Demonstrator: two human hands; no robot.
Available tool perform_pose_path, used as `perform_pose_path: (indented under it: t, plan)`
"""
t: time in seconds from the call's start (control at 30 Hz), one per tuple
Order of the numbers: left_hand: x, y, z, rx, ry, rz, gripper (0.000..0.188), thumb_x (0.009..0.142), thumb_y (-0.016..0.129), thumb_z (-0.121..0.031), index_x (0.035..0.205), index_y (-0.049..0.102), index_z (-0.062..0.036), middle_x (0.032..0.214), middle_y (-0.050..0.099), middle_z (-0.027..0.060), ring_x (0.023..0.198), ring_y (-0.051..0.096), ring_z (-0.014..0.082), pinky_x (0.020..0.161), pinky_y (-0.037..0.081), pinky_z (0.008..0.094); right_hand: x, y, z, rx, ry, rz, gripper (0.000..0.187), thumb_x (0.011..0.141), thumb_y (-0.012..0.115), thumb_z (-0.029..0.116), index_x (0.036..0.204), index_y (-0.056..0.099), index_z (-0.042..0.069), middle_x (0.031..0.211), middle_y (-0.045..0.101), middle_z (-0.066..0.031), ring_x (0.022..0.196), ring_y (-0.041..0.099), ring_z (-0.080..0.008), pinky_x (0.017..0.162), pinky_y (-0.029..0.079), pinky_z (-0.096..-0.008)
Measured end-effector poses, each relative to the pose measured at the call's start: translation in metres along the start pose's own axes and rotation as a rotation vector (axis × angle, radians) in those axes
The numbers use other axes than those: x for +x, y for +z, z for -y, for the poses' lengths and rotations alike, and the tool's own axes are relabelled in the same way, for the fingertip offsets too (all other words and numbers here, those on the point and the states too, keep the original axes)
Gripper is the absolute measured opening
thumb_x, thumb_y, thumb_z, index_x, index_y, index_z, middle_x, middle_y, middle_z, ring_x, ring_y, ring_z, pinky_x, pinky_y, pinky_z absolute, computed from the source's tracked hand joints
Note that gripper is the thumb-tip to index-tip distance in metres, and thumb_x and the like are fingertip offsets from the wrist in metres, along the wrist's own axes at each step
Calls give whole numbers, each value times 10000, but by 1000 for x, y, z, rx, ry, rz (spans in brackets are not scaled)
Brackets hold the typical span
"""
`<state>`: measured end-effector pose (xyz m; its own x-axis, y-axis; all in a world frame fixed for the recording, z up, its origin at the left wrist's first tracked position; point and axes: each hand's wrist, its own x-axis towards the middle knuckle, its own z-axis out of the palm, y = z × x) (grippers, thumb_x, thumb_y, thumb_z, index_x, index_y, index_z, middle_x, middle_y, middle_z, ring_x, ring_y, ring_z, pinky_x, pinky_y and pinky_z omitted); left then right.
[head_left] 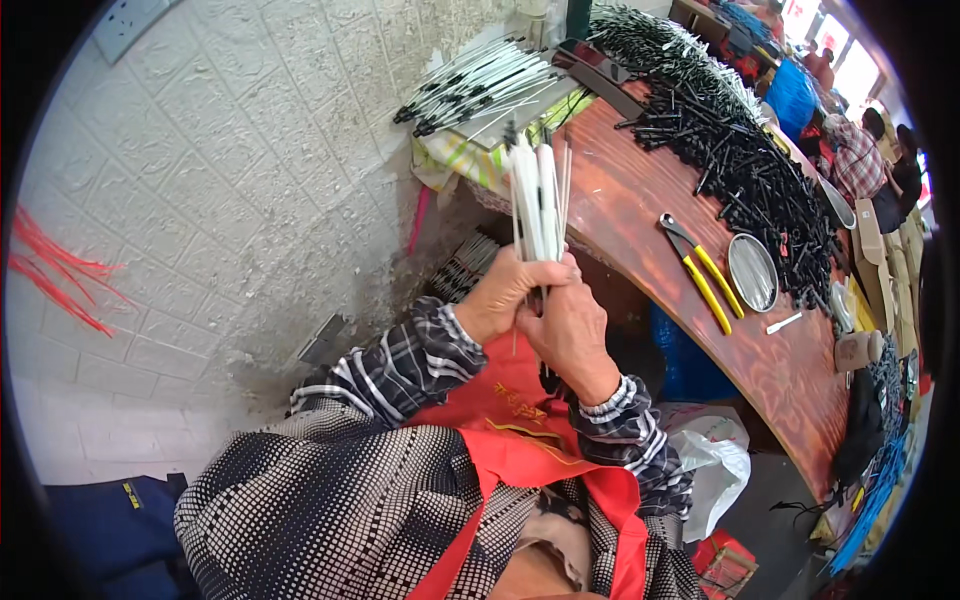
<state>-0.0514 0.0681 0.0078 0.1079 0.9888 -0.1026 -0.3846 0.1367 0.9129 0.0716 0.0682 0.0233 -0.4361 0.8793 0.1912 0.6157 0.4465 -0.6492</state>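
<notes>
Item: bundle of thin white plastic rods (538,200), long axis upright, rising above your fists. Your left hand (505,295) and right hand (572,330) both have fingers closed round its lower end, touching. Round metal dish (752,272) on wooden bench (640,200): contents unclear.

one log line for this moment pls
left hand: grips bundle of white rods, upright | right hand: closed on bundle's base | bench: yellow-handled pliers, round tin, black parts pile
</notes>
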Motion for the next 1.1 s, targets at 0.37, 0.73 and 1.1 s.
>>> perform_pose_path:
  t: [0.37,0.73,1.1]
  plan:
    - [49,-121,-186,397,325,-168,194,878,590,-147,870,680,26,754,684,129,677,683,181,616,575,295,-10,-71,-12,281,-172,-134,416,807,678,88,1200,577,-4,923,606,-155,700,617,-257,632,510,-357]
    - [215,-179,-253,975,159,-645,119,782,706,-59,775,660,51,618,599,119,565,588,177,533,474,328,-103,-10,-142,191,353,115,228,837,615,55,1036,652,-51,829,668,-193,703,656,-211,638,514,-323]
    - [278,-194,-164,2050,154,-610,756,843,522,-656,818,704,77,768,677,264,694,684,366,630,550,450,-108,-4,-157,250,468,46,227,833,609,92,1000,664,-51,913,671,-236,787,677,-337,708,528,-376]
